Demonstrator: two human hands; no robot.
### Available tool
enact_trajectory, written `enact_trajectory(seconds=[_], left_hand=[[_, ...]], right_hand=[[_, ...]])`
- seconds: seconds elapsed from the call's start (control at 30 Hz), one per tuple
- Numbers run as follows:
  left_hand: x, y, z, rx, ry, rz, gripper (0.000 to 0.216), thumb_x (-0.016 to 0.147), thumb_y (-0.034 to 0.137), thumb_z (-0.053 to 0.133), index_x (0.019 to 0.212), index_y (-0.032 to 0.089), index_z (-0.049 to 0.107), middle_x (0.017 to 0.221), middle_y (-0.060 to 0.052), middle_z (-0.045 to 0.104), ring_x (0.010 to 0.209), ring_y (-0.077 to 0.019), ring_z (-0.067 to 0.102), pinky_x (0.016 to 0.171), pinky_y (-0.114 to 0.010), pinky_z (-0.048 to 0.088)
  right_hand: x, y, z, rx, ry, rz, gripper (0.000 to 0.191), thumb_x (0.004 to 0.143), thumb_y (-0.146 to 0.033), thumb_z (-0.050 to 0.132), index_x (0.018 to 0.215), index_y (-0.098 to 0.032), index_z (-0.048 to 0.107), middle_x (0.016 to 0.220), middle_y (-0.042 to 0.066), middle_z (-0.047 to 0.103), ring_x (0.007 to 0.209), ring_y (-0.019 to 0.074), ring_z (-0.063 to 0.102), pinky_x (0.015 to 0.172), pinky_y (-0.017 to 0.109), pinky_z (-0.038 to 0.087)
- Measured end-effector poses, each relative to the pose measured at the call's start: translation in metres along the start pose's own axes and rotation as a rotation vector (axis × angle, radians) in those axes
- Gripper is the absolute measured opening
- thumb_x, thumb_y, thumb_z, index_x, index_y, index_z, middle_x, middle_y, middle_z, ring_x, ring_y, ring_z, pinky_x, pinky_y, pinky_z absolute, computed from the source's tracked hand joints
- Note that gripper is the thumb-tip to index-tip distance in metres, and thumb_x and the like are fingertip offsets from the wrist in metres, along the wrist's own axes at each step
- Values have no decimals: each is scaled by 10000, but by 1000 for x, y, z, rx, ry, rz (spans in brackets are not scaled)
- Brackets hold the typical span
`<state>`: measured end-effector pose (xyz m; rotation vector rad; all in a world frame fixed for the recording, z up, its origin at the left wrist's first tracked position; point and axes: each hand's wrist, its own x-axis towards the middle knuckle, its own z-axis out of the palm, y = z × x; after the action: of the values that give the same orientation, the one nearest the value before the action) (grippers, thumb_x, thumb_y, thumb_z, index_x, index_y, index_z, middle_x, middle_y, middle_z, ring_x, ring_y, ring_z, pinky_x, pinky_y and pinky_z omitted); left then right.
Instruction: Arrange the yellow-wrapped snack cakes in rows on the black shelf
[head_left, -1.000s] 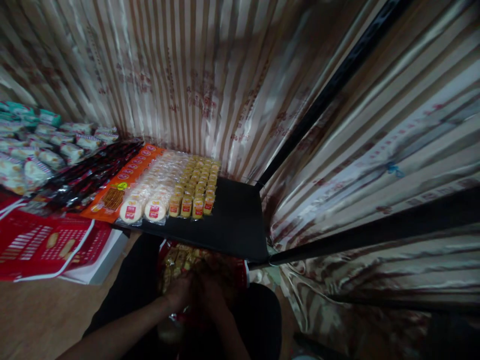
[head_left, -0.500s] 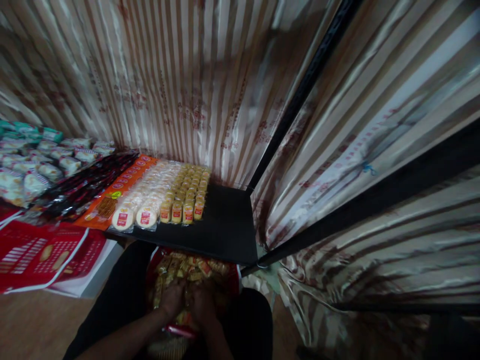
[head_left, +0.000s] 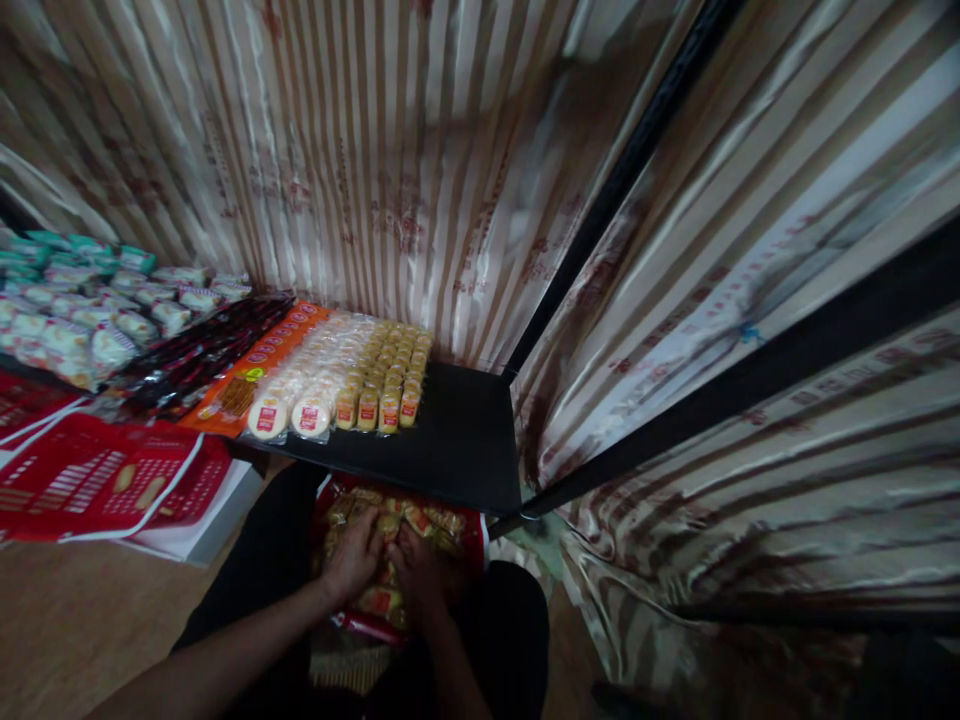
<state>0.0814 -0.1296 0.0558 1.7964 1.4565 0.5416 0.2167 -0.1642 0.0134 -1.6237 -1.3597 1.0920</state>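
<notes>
A red bag of small wrapped snacks (head_left: pixel 435 525) lies in my lap below the black shelf (head_left: pixel 465 450). Both hands are down inside it, side by side. My left hand (head_left: pixel 352 560) has its fingers curled over the yellow and red packets. My right hand (head_left: pixel 416 570) presses into the same pile, fingers bent. Which packets each hand holds is hidden in the dim light. Up on the shelf, rows of small yellow packets (head_left: pixel 390 375) stand beside rows of round white packets (head_left: pixel 307 385).
Left of the rows lie an orange pack (head_left: pixel 247 365), dark red packs (head_left: pixel 195 350) and pale wrapped snacks (head_left: pixel 75 320). A red printed box (head_left: pixel 105 480) sits at the lower left. Striped satin curtains (head_left: pixel 375 150) close off the back and right, crossed by black shelf rails (head_left: pixel 622 180).
The view shifted slightly. Both hands moved a little forward and deeper among the packets in the bag.
</notes>
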Motion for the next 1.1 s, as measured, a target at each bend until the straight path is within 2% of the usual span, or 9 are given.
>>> enact_trajectory(seconds=[0.17,0.3,0.5,0.63,0.8,0.97,1.1], left_hand=[[6,25,-20,-194,76,71,330,775,204,413,1082,192,532,1093,-56,620,1060,-181,552,957,-323,408],[14,37,-30,-311,49,0,381,758,162,427,1131,184,502,1031,-34,628,955,-143,585,890,-272,443],[29,45,-34,-572,-3,-108,357,754,146,442,1109,128,478,921,-46,617,756,-114,598,696,-228,482],[41,60,-39,-512,16,-95,270,771,165,448,1028,128,520,852,-39,611,700,-111,575,659,-232,479],[61,88,-46,-455,37,84,271,750,118,462,997,151,570,902,-35,634,790,-114,585,766,-236,475],[94,122,-42,-418,82,50,363,785,109,440,1140,142,507,1087,-83,614,997,-156,580,916,-289,439],[122,147,-23,-350,141,61,452,793,107,423,1245,115,426,1319,-133,460,1231,-201,422,1058,-335,315]], right_hand=[[-5,-27,-12,224,-68,7,336,792,-363,484,1061,-188,587,1057,89,678,946,215,644,837,362,498],[-9,-47,-21,359,-13,27,371,756,-409,552,1053,-190,594,1056,84,685,965,228,641,855,380,502],[-8,-68,-29,309,99,32,353,752,-444,569,992,-191,630,981,77,703,892,221,658,816,364,518],[2,-78,-37,242,152,23,328,746,-427,575,970,-194,629,914,73,706,825,208,661,759,339,525],[25,-88,-59,289,160,-6,355,729,-407,593,1010,-190,606,898,69,701,785,195,663,724,320,529],[68,-91,-84,258,338,-29,360,660,-400,635,940,-173,626,878,78,694,799,199,650,735,317,523],[118,-89,-101,252,446,-63,349,682,-385,587,953,-169,628,850,72,692,775,189,645,733,311,514]])
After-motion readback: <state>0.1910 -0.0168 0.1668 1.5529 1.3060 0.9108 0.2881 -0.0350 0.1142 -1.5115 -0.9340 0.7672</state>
